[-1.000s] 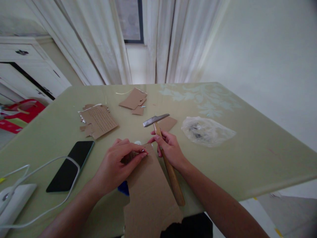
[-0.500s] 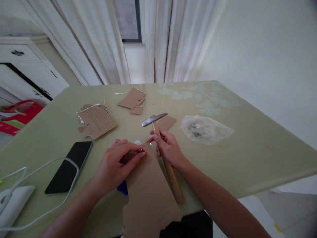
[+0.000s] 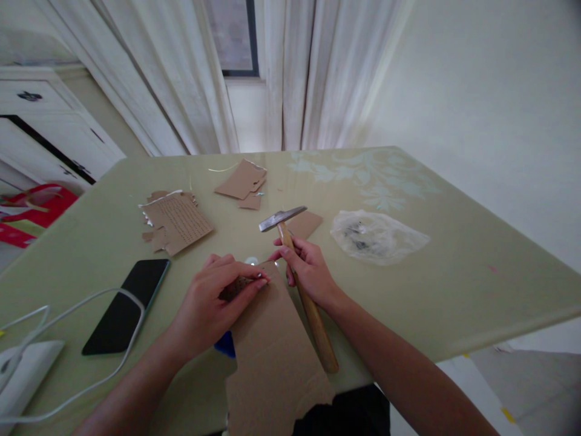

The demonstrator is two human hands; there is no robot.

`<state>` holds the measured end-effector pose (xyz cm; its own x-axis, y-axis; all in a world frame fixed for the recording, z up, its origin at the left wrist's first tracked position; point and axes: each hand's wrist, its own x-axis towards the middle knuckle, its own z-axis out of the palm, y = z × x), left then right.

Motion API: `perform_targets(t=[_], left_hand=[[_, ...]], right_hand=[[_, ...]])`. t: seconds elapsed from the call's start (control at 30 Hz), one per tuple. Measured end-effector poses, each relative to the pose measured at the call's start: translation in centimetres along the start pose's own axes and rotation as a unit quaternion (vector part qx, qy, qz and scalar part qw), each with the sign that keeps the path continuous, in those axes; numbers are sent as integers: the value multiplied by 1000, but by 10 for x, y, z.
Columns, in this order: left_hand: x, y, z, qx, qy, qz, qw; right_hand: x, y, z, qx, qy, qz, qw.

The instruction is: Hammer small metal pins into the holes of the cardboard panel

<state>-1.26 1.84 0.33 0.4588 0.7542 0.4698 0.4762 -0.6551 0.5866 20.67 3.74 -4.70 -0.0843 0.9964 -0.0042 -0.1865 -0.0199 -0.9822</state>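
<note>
A long piece of brown cardboard [image 3: 276, 357] stretches toward me over the near edge of the table. My left hand [image 3: 218, 303] rests on its far end, thumb and forefinger pinched around what looks like a small nail [image 3: 259, 275], of which only a shiny tip shows. In my right hand [image 3: 311, 266] is a hammer [image 3: 318, 333], gripped high on its wooden handle. Its metal head [image 3: 284, 218] points away from me, above the table and apart from the nail. My right fingertips are beside the cardboard's far corner. Something blue [image 3: 226, 344] shows partly beneath the cardboard.
Cardboard scraps [image 3: 179, 221] lie at the left, with more pieces [image 3: 242, 180] farther back. A clear plastic bag [image 3: 379, 237] holding small dark things is at the right. A phone [image 3: 129, 306], a white cable [image 3: 102, 293] and a white power strip [image 3: 29, 369] occupy the left.
</note>
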Motion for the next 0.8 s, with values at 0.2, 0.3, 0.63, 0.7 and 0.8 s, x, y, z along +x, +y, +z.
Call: perform_targets(t=[0.2,0.3,0.63,0.7,0.8], left_hand=[[0,1,0,0,-5,0,1000],[-1,1,0,2,-6,-4,1000],[1,3,0,3,-14,34,999],[2,3,0,9,-20,40,999],[3,4,2,22,-31,52,998]], right_hand=[[-1,-2,1,-1,-7,-4,1000],[-1,-2,1,-1,-6,-2,1000],[-1,-2,2,1,-9,8,1000],[-1,-1,1,-1,-13,11,1000],[-1,2,0,-3,-12,16,1000]])
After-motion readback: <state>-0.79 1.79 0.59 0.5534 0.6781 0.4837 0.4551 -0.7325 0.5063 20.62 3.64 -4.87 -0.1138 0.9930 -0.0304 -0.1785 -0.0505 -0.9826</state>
